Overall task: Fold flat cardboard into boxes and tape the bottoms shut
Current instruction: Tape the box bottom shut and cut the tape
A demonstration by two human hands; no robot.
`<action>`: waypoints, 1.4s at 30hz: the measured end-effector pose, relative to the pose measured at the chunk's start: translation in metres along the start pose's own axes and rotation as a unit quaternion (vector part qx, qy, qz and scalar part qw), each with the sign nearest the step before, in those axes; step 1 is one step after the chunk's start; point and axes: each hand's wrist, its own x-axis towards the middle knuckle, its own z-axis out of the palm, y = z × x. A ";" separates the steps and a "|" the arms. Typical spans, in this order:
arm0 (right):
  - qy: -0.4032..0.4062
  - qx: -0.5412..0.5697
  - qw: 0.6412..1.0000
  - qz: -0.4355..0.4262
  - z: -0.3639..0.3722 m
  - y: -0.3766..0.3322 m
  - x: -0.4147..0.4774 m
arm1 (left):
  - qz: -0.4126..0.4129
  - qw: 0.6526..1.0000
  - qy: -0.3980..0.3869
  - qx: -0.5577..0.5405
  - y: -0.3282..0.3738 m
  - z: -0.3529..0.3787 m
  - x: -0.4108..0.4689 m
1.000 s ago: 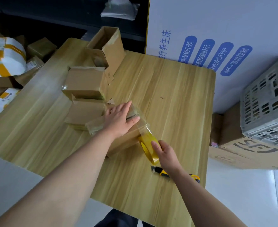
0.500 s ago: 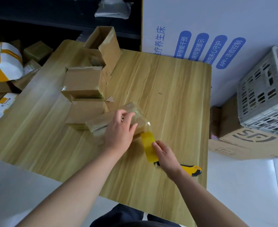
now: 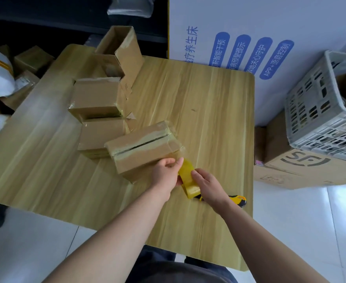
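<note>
Fingers (image 3: 169, 162) of my left hand (image 3: 166, 174) are curled, thumb against them, pinching the tape strip (image 3: 185, 166) right where it comes off the near right corner of the box (image 3: 141, 148). My right hand (image 3: 208, 186) is just beside it, its fingers (image 3: 196, 175) wrapped over the yellow tape roll (image 3: 189, 185), so the short strip runs between my two hands. The box sits on the bench (image 3: 208, 111), bottom up, just beyond and to the left of my hands. Its long axis runs from near left to far right, and the taped seam (image 3: 141, 145) follows that same line toward the end I am holding. My left hand touches the box; my right is a little apart from it, on the roll. As I judge it, the seam is covered and the strip now has to be parted from the roll at this corner. The yellow-and-black knife (image 3: 238, 200) lies on the bench just behind my right wrist, so the right hand is the nearer one to it. Three other boxes (image 3: 96, 99) stand at the far left of the bench.
</note>
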 end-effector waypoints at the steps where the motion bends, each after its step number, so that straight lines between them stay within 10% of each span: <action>1: -0.006 -0.008 1.000 -0.004 -0.004 0.000 0.001 | -0.013 1.000 0.002 -0.025 0.001 0.004 0.002; 6: -0.019 -0.143 0.990 -0.002 -0.043 0.026 0.017 | -0.020 0.998 0.045 -0.034 -0.007 0.011 0.011; 12: -0.095 -0.512 0.853 -0.011 -0.077 0.070 0.021 | 0.030 0.992 0.119 0.004 -0.006 0.014 0.012; 26: -0.089 -0.337 0.929 -0.127 -0.114 -0.035 0.031 | 0.054 0.987 0.139 0.056 -0.002 0.016 0.008; 39: -0.054 -0.698 0.703 -0.129 -0.082 -0.091 0.051 | 0.048 0.986 0.140 0.074 0.004 0.012 0.013; 42: -0.059 -0.668 0.737 -0.077 -0.092 -0.065 0.065 | 0.050 0.987 0.139 0.060 0.000 0.008 0.012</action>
